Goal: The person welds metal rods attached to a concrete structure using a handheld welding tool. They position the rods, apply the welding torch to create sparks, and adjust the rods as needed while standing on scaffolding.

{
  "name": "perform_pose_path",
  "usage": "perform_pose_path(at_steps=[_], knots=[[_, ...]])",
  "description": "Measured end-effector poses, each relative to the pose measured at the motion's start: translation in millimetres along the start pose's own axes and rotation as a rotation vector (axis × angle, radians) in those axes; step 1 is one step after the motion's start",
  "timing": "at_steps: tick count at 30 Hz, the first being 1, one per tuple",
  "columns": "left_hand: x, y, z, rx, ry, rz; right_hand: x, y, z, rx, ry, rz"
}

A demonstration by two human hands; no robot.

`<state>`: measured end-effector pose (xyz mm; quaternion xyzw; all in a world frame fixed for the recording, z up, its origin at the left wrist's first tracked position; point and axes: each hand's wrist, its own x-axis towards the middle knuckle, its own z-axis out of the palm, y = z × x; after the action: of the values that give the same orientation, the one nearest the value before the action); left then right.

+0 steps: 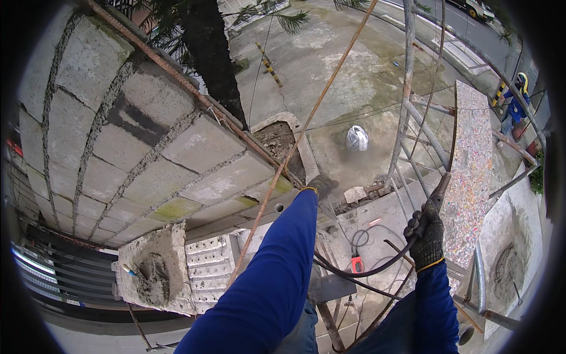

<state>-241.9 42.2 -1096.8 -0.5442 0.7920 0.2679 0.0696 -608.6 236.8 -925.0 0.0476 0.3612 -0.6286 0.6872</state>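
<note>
My right hand [425,236], in a dark glove with a yellow cuff, is closed round what looks like a welding electrode holder [439,192]. Its thick black cable [377,269] loops down and left from the hand. My left hand [323,184], also in a dark glove, reaches out past the end of the block wall [194,141]. Beside its wrist run rusty steel bars [277,177]. The left fingers are dark and hard to make out, so their grip does not show.
Metal scaffold tubes [407,88] rise at the right beside a speckled board [469,153]. A mortar board [154,277] with wet mortar lies lower left. Below are a red tool [357,264], a white bag [356,138] and concrete ground. A person in blue [519,106] stands far right.
</note>
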Motion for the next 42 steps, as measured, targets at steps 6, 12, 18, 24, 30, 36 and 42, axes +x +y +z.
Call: perform_pose_path(at_steps=[6, 12, 18, 24, 30, 36, 42], knots=[[-36, 3, 22, -0.364, -0.215, -0.671, -53, 40, 36, -0.265, -0.140, -0.425], [-100, -4, -6, -0.709, -0.389, -0.757, -83, 57, 44, -0.672, -0.387, -0.510], [-116, 6, -34, -0.627, -0.240, -0.847, -20, 79, 82, -1.299, -0.346, -0.654], [-189, -115, -60, 0.034, -0.055, -0.761, 9, 116, 120, -1.005, -0.208, -0.174], [-250, -118, 15, -0.042, -0.059, -0.734, 15, 148, 99, -0.865, -0.202, -0.006], [-249, -117, 14, -0.088, -0.024, -0.925, 8, 146, 104, -0.804, -0.228, 0.071], [-252, -101, 11, -0.063, 0.051, -0.921, 16, 146, 94, -0.776, -0.229, 0.116]])
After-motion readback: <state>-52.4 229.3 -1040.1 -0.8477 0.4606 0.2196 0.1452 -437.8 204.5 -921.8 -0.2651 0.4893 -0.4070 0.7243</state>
